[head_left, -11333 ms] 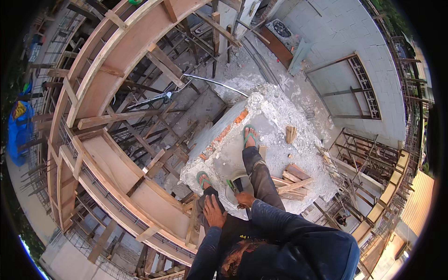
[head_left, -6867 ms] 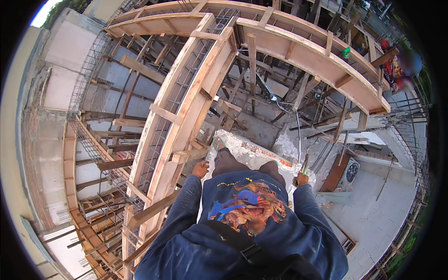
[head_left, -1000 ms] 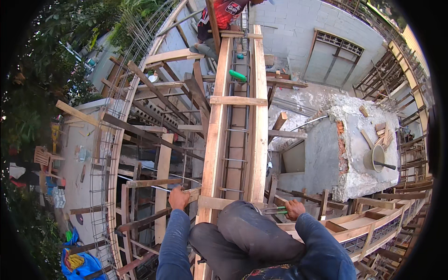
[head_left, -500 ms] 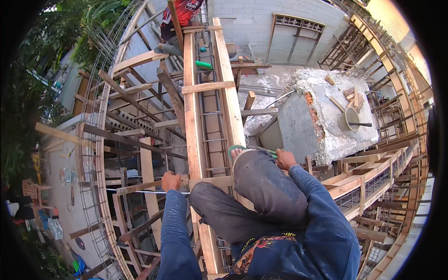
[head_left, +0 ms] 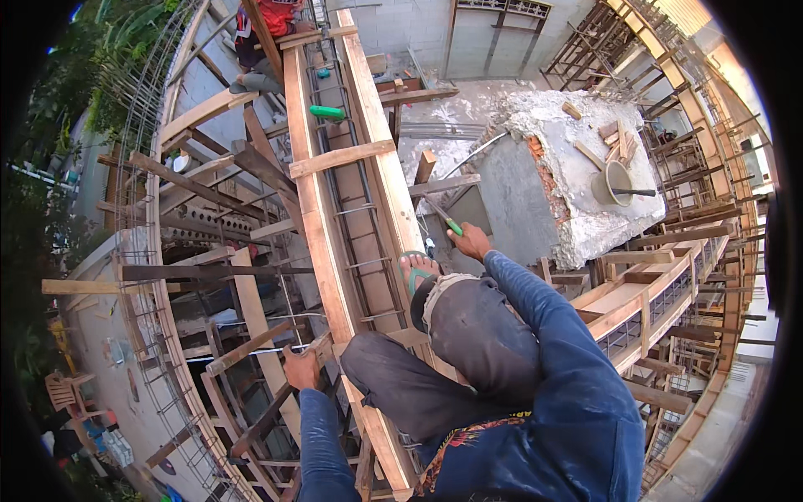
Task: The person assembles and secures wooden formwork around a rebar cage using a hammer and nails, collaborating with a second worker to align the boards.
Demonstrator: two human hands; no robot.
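Observation:
My right hand [head_left: 473, 242], to the right of the long timber form, is closed round a green-handled tool [head_left: 452, 227]. Its narrow grey end points up and left; the kind is unclear. On the left, my left hand [head_left: 302, 366] is closed beside a wooden brace [head_left: 252, 349] and a thin pale rod [head_left: 269, 350]; what its fingers hold is hidden. Between my hands runs the timber form [head_left: 309, 197], with a steel rebar cage [head_left: 355, 230] inside. My sandalled foot [head_left: 416, 269] rests on its right plank.
A rough concrete block [head_left: 577, 209] stands right, bearing a bucket [head_left: 615, 182] and wood scraps. Crossed timbers and rebar fill the left side above lower ground. Another person [head_left: 266, 33] is at the form's far end, near a green object [head_left: 327, 112].
My right hand has moved forward and left, bringing the green-handled tool out past my knee. My left hand has shifted slightly back towards me. The whole view has turned a little.

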